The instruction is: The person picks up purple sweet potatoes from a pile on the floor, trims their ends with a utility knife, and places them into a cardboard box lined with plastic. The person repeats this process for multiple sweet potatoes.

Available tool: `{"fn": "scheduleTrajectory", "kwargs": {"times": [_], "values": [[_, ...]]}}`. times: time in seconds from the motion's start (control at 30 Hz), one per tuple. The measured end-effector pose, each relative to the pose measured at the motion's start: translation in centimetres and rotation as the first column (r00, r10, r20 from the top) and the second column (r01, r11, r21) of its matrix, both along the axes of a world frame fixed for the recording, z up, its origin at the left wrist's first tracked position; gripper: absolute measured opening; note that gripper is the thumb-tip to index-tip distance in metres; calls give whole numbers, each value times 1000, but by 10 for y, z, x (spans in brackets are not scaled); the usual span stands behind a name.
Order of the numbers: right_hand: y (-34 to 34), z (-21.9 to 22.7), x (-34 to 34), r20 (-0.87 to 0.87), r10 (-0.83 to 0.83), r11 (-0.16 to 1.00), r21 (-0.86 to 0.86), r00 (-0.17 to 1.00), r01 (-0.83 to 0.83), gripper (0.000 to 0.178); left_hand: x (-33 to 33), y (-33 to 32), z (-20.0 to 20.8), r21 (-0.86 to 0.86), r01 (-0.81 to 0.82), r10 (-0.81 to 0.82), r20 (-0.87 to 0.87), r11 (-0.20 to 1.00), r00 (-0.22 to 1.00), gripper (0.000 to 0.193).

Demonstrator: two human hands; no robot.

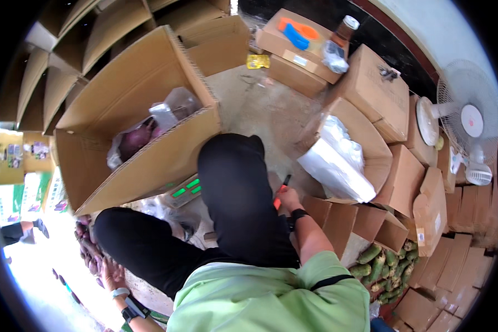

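Low at the left, my left hand (112,275) reaches to the edge of a pile of purple sweet potatoes (87,246) on the floor. Its fingers look stretched out; I cannot tell whether they touch one. Beside my right knee, my right hand (288,200) is closed round an orange-and-black hand tool (283,191), whose kind I cannot make out. A large open cardboard box (166,133) stands before my knees. Inside it lies a clear plastic bag (174,105) with purple sweet potatoes (135,138). A scale with lit green displays (186,188) shows partly below the box.
To the right, white plastic bags (337,160) fill an open carton, with more cartons (371,88) around it. Long green vegetables (384,268) are heaped at lower right. A white fan (470,119) stands far right. Cardboard dividers (116,36) rise at upper left.
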State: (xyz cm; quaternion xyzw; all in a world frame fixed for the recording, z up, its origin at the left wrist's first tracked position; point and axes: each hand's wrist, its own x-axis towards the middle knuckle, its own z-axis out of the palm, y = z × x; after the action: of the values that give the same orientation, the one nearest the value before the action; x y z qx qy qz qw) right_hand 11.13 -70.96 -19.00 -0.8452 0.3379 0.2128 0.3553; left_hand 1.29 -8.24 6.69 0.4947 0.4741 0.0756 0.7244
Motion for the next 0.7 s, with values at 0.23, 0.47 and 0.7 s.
{"fn": "scheduleTrajectory", "kwargs": {"times": [0.23, 0.47, 0.7], "values": [[-4, 63, 7, 31, 19, 979, 203, 999, -25, 26, -14, -25, -7, -69, -70, 70, -8, 995, 998, 60], [-10, 118, -27, 105, 43, 904, 420, 993, -84, 37, -48, -20, -53, -193, -136, 156, 92, 972, 983, 70], [-22, 169, -19, 198, 76, 845, 507, 977, -168, 49, -152, -16, -201, 338, 576, -143, -761, 745, 632, 87]]}}
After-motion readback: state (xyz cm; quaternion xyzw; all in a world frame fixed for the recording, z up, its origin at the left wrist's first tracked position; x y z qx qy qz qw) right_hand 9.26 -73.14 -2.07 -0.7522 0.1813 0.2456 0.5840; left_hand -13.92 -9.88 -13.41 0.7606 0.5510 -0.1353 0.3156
